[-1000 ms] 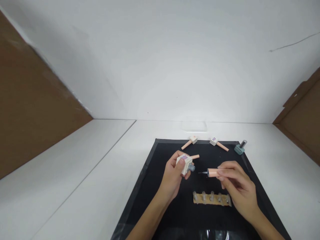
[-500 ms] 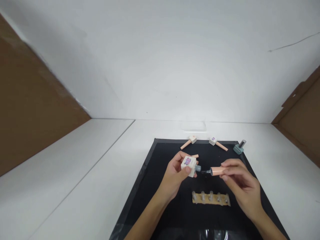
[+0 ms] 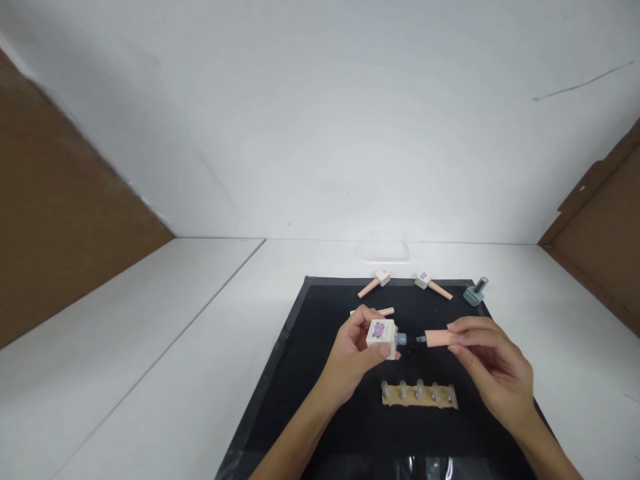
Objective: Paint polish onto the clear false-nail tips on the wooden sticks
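Observation:
My left hand point(image 3: 353, 353) is closed round a white square nail polish bottle point(image 3: 381, 338) with a purple flower print. The bottle lies on its side in the fingers, its bare neck turned right. Between thumb and fingers, my right hand point(image 3: 493, 360) pinches the peach nail polish cap point(image 3: 440, 338). The thin brush point(image 3: 419, 339) on this cap points at the bottle's neck, its tip at or just outside the opening. Below the hands lies a tan strip point(image 3: 419, 395) bearing several clear nail tips in a row.
A black mat point(image 3: 300, 373) covers the white table. Toward its far edge lie two white bottles with peach caps, one left point(image 3: 382, 278) and one right point(image 3: 423, 281). A teal bottle point(image 3: 473, 295) stands at the right corner. Another peach cap point(image 3: 386, 311) shows behind my left hand.
Both hands have shifted slightly to the right with the bottle and the cap. The brush stays close to the neck. The whole view has moved a little.

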`<action>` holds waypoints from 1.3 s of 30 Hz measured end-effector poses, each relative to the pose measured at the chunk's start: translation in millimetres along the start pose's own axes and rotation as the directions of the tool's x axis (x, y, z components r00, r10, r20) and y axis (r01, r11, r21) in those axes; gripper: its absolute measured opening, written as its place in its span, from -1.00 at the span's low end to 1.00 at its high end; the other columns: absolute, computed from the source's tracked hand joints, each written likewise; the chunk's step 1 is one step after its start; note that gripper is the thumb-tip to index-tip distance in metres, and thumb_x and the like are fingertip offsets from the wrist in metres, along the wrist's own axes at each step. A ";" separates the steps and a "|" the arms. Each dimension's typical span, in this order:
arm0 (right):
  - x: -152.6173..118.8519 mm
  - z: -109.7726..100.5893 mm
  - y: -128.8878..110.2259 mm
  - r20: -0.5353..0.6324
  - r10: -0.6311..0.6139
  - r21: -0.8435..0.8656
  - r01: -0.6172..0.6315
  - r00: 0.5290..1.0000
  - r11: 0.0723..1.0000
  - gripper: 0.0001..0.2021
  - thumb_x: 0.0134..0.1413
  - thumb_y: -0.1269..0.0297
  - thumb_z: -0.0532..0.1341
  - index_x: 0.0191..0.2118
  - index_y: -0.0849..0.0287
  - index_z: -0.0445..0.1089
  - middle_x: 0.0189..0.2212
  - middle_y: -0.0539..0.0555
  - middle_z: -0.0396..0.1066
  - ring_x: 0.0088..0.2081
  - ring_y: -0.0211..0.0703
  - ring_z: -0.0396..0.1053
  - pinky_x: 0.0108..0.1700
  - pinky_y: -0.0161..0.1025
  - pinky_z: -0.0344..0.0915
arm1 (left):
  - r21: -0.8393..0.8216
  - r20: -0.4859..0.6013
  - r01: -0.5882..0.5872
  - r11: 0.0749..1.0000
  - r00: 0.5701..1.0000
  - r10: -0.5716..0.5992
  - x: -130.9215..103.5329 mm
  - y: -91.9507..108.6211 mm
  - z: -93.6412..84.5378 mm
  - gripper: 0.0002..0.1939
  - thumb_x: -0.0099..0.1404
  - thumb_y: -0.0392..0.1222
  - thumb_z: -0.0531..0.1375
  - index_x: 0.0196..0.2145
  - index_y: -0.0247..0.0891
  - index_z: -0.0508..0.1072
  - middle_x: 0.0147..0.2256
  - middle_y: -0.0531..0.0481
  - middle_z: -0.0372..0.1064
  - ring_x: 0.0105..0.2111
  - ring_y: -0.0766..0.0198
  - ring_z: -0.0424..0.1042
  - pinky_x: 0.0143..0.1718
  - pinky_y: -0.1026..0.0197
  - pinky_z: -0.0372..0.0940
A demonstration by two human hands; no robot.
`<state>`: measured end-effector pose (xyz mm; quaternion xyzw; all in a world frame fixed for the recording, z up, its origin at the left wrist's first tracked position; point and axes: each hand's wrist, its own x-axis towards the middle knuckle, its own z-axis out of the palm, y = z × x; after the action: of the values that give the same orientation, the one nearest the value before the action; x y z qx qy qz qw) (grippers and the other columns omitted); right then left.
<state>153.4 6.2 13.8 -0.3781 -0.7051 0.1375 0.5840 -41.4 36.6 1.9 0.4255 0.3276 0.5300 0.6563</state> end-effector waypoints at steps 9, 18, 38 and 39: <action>1.4 1.0 -1.5 0.079 -0.069 -0.014 0.070 0.995 0.997 -0.79 0.07 0.57 0.20 -0.33 0.07 0.43 -0.38 0.08 0.53 -0.34 -0.10 0.52 -0.37 -0.24 0.49 | 0.051 0.058 0.016 0.999 0.998 -0.019 -0.2 -2.3 2.2 -0.46 -0.24 0.12 0.44 -0.54 -0.25 0.25 -0.57 0.14 0.22 -0.58 0.41 0.25 -0.55 0.30 0.35; 8.4 1.4 -7.3 0.151 -0.164 -0.011 0.167 0.975 0.986 -0.75 0.06 0.62 0.14 -0.35 0.09 0.43 -0.41 0.09 0.54 -0.37 -0.09 0.54 -0.39 -0.22 0.50 | 0.091 0.038 -0.036 0.995 0.999 0.033 -2.8 -4.7 6.2 -0.46 -0.23 0.10 0.44 -0.54 -0.24 0.23 -0.57 0.15 0.20 -0.60 0.43 0.20 -0.58 0.34 0.22; 6.1 -2.4 -5.8 0.109 -0.170 -0.058 0.177 0.979 0.982 -0.74 0.05 0.63 0.16 -0.40 0.10 0.47 -0.40 0.08 0.58 -0.39 -0.10 0.56 -0.39 -0.24 0.55 | 0.213 -0.010 -0.106 0.971 0.994 0.110 -2.4 2.7 -1.6 -0.55 -0.14 0.00 0.41 -0.57 -0.23 0.20 -0.58 0.16 0.16 -0.60 0.43 0.14 -0.58 0.36 0.13; 5.6 -2.1 -5.9 0.105 -0.158 -0.066 0.166 0.982 0.984 -0.75 0.04 0.62 0.17 -0.41 0.10 0.47 -0.40 0.07 0.58 -0.39 -0.11 0.56 -0.39 -0.27 0.55 | 0.198 -0.010 -0.104 0.975 0.994 0.108 -2.6 1.8 -1.8 -0.53 -0.15 0.03 0.41 -0.57 -0.23 0.20 -0.57 0.16 0.15 -0.60 0.43 0.14 -0.57 0.35 0.14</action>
<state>153.0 5.6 22.1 -0.3335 -0.7664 0.0817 0.5430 -44.2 34.6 2.7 0.4997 0.3620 0.5335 0.5785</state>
